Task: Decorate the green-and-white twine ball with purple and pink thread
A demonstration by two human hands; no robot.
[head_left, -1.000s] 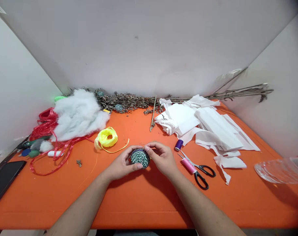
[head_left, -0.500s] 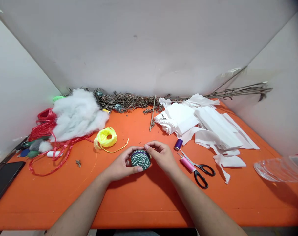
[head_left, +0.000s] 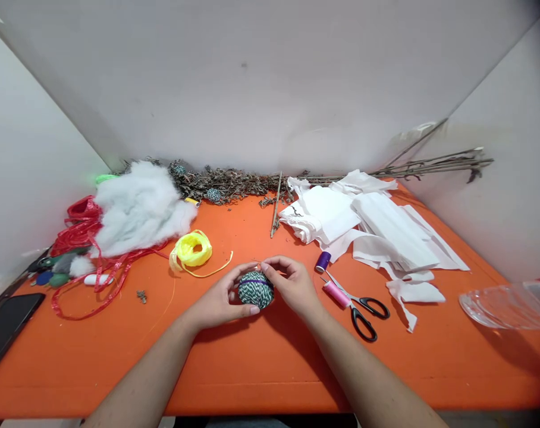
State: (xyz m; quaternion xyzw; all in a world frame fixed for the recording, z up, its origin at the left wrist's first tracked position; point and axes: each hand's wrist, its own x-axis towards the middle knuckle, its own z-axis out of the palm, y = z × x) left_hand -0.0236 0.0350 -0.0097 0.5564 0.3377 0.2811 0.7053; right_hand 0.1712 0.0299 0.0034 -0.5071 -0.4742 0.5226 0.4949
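Note:
My left hand [head_left: 223, 303] is wrapped round a green-and-white twine ball [head_left: 256, 292] from its left side, thumb along the lower front. A dark purple band runs across the ball's upper part. At the ball's upper right, my right hand [head_left: 292, 282] is closed in a pinch, its thumb and forefinger on a thin, pale thread [head_left: 260, 274] that is hard to see. Just right of that hand lie a purple thread spool [head_left: 323, 261], a pink thread spool [head_left: 336, 294] and scissors [head_left: 363, 315] with black handles.
A yellow ribbon roll [head_left: 192, 249], white stuffing [head_left: 140, 208] and red ribbon [head_left: 80, 229] lie on the left, with a phone [head_left: 11, 327] at the edge. White cloth pieces [head_left: 381, 226] cover the back right. Dried stems [head_left: 234, 181] line the wall; a clear plastic container [head_left: 506, 306] stands right.
The twine ball has turned slightly in my left hand, so the purple band shows more across its front. My right fingertips have barely moved.

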